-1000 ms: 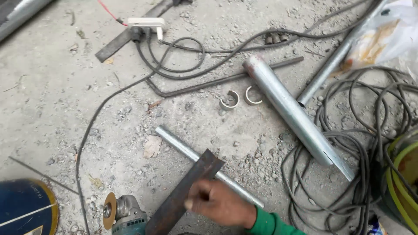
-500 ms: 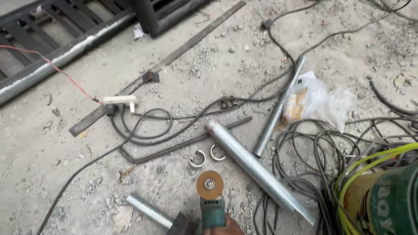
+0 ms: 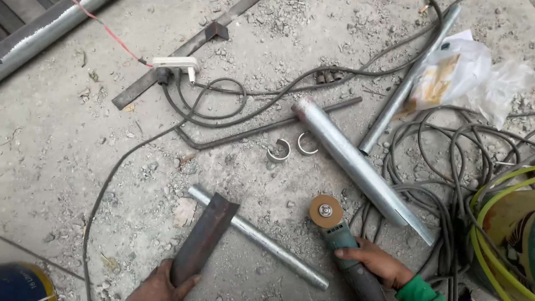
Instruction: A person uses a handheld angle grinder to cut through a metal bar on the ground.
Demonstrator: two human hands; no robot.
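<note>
Head view: vs half a sec ago the left hand [image 3: 161,281] has come into sight, fingers wrapped round the near end of a rusty brown angle-iron bar [image 3: 204,237], and the teal angle grinder w/ orange disc [image 3: 334,231] sits further right, right hand [image 3: 374,263] closed round its body behind the disc. Bar's far end lies across a thin grey steel tube [image 3: 256,237] running between both hands; past the right fingertips lie a thick galvanised pipe [image 3: 356,164], two small metal half-rings [image 3: 292,147] & tangled black cables [image 3: 440,161]. Surface: rough grey concrete floor [image 3: 67,145] w/ gravel, outdoors by the look.
</note>
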